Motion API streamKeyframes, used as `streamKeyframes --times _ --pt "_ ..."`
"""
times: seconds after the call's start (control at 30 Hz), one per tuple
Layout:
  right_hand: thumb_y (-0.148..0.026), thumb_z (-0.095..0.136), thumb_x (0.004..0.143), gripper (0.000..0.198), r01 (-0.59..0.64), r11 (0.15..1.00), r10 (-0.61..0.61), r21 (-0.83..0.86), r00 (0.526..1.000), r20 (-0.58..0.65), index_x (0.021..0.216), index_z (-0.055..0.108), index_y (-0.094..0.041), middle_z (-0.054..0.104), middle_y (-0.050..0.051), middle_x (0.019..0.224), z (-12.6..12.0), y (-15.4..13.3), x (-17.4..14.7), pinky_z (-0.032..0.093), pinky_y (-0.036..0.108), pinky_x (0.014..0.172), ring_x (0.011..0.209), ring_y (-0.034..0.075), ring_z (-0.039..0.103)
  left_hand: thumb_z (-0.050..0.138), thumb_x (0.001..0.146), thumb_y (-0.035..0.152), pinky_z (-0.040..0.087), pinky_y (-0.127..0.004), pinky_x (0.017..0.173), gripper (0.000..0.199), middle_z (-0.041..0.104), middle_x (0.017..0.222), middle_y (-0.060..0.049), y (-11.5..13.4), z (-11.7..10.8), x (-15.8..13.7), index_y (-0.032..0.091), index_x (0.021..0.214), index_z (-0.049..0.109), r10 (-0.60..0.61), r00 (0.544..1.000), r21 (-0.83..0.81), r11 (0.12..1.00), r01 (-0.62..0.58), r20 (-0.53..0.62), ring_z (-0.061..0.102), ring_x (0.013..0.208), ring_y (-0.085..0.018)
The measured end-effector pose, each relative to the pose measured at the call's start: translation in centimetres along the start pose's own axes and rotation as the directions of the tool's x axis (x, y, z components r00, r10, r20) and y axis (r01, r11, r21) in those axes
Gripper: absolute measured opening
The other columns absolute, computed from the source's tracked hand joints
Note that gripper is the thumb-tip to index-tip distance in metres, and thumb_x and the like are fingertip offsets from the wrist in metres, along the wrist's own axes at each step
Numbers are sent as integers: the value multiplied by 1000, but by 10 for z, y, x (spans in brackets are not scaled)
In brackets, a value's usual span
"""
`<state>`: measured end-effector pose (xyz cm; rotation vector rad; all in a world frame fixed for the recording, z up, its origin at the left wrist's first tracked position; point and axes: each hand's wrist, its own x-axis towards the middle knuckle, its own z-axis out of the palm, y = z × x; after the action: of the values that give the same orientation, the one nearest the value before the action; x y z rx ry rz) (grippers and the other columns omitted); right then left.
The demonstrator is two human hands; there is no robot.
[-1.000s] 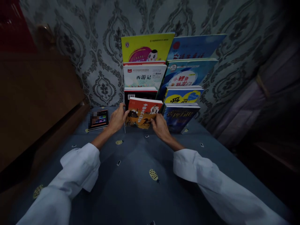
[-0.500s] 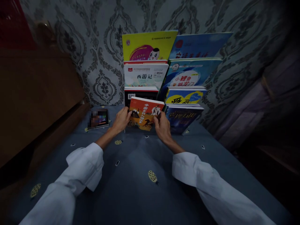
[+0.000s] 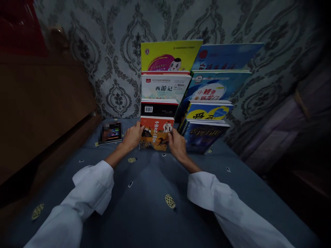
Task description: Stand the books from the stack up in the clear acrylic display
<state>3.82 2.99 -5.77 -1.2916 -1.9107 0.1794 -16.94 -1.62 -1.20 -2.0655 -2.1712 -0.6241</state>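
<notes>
An orange-red book (image 3: 156,134) stands upright at the front of the left column of books, between my two hands. My left hand (image 3: 133,136) grips its left edge, thumb on the front cover. On its right edge, my right hand (image 3: 177,144) is closed in the same way. Directly behind rises a black-covered book (image 3: 161,109) with a barcode, then a white book (image 3: 165,86) and a tall yellow-green book (image 3: 168,51). Just right of my right hand is a dark blue book (image 3: 205,137), the front one of the right column.
Behind the dark blue book stand a yellow-and-blue book (image 3: 209,111), a light blue book (image 3: 219,84) and a blue book (image 3: 230,57). A small dark book (image 3: 113,133) lies at left on the patterned blue sheet (image 3: 144,213). Brown wooden furniture (image 3: 43,113) borders the left side.
The orange-red book has gone from tilted in front of the black book to upright and in line with the left column. Both hands still grip it. The view has shifted slightly.
</notes>
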Motion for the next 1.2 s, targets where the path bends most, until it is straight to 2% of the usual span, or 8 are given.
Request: streamKeyframes --times 0.17,0.43,0.73,0.87,0.97,1.07,1.13,1.2 --pt "-25 38 95 33 -42 999 43 -19 999 34 115 61 -14 74 15 92 -4 -5 -2 47 34 70 83 29 69 31 107 34 47 -32 74 27 73 100 -17 5 -4 0 14 119 44 -12 999 35 999 11 40 72 93 -30" --pt "-24 40 93 35 8 999 -10 44 999 47 120 61 -15 75 13 96 -9 -2 -4 50 34 72 87 29 69 32 106 35 48 -33 74 28 73 103 -18 0 -7 -6 14 121 45 15 998 47 999 -18 64 72 96 -32" --pt "-28 37 94 41 20 999 -18 -27 999 42 127 58 -14 74 17 107 -7 1 -7 50 39 76 91 32 69 31 106 39 48 -33 76 31 73 103 -16 -13 -5 -17 16 121 47 36 997 32 999 -38 62 71 98 -31" --pt "-29 38 94 41 47 999 -46 -15 999 24 127 59 -15 74 16 103 -6 5 -7 51 40 75 88 32 70 32 106 40 48 -33 79 32 72 104 -13 -43 5 -26 19 122 47 1 995 27 1000 -3 100 70 99 -28" --pt "-31 39 94 44 58 998 -58 0 998 17 130 57 -13 74 17 104 -5 6 -8 53 42 75 88 33 70 37 104 37 47 -34 89 30 66 123 -16 -82 9 -26 18 123 51 -182 979 97 980 172 97 63 114 -27" --pt "-34 40 94 50 59 998 -59 36 998 9 137 51 -11 72 20 113 -2 7 -14 54 47 82 97 35 69 43 101 39 45 -40 97 40 55 135 -25 -126 9 -20 9 126 52 -423 905 156 898 411 50 52 129 -34" --pt "-35 41 94 53 73 995 -72 61 997 -21 140 49 -10 69 20 121 -1 9 -21 54 50 89 106 35 67 49 97 47 45 -46 98 52 53 136 -30 -151 8 -14 5 128 53 -504 862 163 856 491 55 51 129 -40" --pt "-38 43 94 54 89 993 -84 72 994 -65 139 49 -10 67 21 125 -1 12 -32 53 51 93 113 34 65 57 91 53 47 -46 97 59 52 138 -29 -170 9 -9 6 128 57 -550 830 159 830 534 87 53 127 -41"
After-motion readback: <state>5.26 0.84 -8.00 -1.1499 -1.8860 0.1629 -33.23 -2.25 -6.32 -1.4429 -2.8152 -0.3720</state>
